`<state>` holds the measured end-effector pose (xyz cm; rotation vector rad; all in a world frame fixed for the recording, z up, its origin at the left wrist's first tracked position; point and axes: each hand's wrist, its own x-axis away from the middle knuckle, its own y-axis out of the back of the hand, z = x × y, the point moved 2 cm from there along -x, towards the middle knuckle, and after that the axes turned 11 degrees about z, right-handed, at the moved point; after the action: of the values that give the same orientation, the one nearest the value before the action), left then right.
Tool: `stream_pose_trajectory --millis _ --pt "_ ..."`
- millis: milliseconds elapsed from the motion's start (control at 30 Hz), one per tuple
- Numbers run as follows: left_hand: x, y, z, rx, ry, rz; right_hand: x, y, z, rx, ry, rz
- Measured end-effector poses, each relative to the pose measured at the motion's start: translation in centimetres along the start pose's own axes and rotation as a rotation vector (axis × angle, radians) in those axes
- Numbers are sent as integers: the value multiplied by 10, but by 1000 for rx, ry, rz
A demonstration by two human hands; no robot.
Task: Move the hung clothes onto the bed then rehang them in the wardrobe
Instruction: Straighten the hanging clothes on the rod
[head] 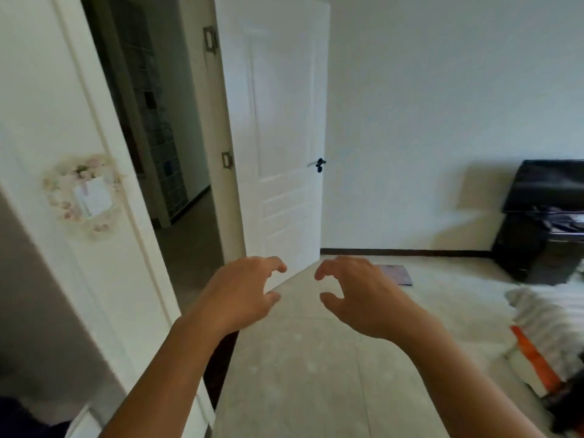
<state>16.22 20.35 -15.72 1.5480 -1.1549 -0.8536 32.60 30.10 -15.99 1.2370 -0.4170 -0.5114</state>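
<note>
Before the open white door (278, 137), left hand (243, 295) and right hand (357, 295) empty, each grip loosely apart

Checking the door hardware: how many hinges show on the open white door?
2: an upper metal hinge near the top of the open white door, a lower metal hinge at handle height. Others may lie outside the view.
</note>
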Motion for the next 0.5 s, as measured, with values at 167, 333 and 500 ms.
stream_pose_trajectory --millis 167,333,500 --pt "-49 -36 -109 -33 -180 61 64 25 -96 -4 -182 -17" --pt "-85 -70 -221 -56 -359 112 125 48 -187 -19 -328 -49" --pt "-118 -100 -321 -51 -527 137 183 65 -269 -44 -471 -76"
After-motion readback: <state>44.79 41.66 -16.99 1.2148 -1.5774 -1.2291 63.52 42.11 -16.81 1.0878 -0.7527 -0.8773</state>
